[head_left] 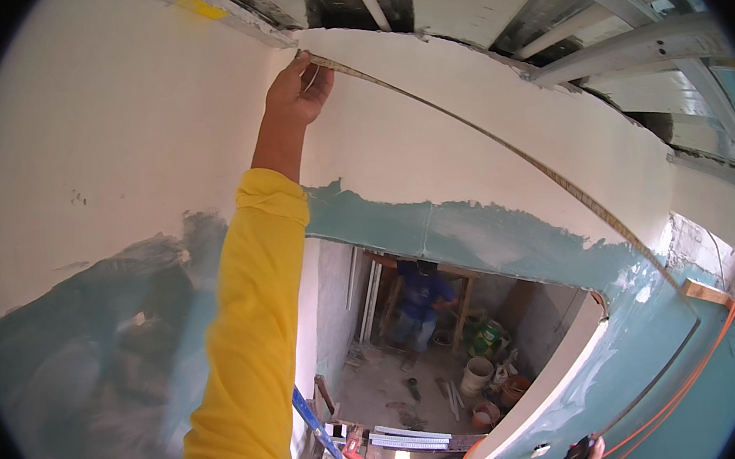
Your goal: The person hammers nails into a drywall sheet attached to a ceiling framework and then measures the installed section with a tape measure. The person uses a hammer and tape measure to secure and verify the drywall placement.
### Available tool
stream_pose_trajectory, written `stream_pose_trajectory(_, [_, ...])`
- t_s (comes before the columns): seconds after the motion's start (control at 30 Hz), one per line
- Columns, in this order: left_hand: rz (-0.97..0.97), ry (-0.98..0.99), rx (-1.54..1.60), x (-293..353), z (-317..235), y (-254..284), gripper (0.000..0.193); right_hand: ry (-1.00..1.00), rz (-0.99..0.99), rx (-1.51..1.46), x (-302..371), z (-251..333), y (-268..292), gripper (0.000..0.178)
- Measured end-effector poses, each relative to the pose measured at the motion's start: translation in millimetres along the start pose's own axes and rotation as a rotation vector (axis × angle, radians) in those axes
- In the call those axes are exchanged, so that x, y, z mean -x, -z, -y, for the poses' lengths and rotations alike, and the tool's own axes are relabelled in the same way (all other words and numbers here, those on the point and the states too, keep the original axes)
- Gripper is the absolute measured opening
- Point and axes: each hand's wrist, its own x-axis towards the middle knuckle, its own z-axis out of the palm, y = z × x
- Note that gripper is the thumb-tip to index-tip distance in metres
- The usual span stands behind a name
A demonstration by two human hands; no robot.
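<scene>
My left hand (294,94), at the end of a raised yellow sleeve, pinches the end of a tape measure blade (560,179) in the wall corner just under the ceiling edge. From there the blade runs across the cream upper wall (463,125) to the right and sags slightly. It bends sharply near the teal wall at the right and comes back down to the dark tape measure case (576,453). My right hand (595,454) is closed on that case at the lower edge; only part of its fingers shows.
Metal ceiling framing (631,49) and pipes hang overhead. Orange cables (726,329) run down the right wall beside a wooden strip (707,292). Through the opening below, a person in blue (421,295) stands near buckets (477,377). A blue level-like bar (317,426) leans by the opening.
</scene>
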Motion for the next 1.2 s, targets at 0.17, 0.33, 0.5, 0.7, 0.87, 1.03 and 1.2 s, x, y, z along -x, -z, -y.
stream_pose_trajectory(0.17, [-0.074,-0.125,-0.046,-27,-31,18,0.014,0.011,0.155,0.014,-56,51,-41,0.027])
stream_pose_trajectory(0.33, [-0.024,-0.168,-0.053,-58,-28,30,0.015,0.057,0.181,0.011,-94,52,-64,0.035])
stream_pose_trajectory(0.5, [0.174,-0.102,-0.202,-92,-34,48,0.017,0.051,0.196,0.044,-90,20,-82,0.039])
stream_pose_trajectory(0.7, [0.068,-0.373,-0.411,-55,26,46,0.019,-0.033,0.083,0.062,-48,-64,-70,0.042])
stream_pose_trajectory(0.87, [-0.061,-0.539,-0.507,-26,71,23,0.02,-0.149,0.06,0.127,21,-151,-34,0.045])
stream_pose_trajectory(1.03, [0.013,-0.721,-0.781,-42,89,41,0.018,-0.289,0.05,0.176,103,-224,19,0.037])
stream_pose_trajectory(1.2, [0.024,-0.919,-0.844,-22,123,53,0.032,-0.328,0.143,0.449,205,-282,81,0.034])
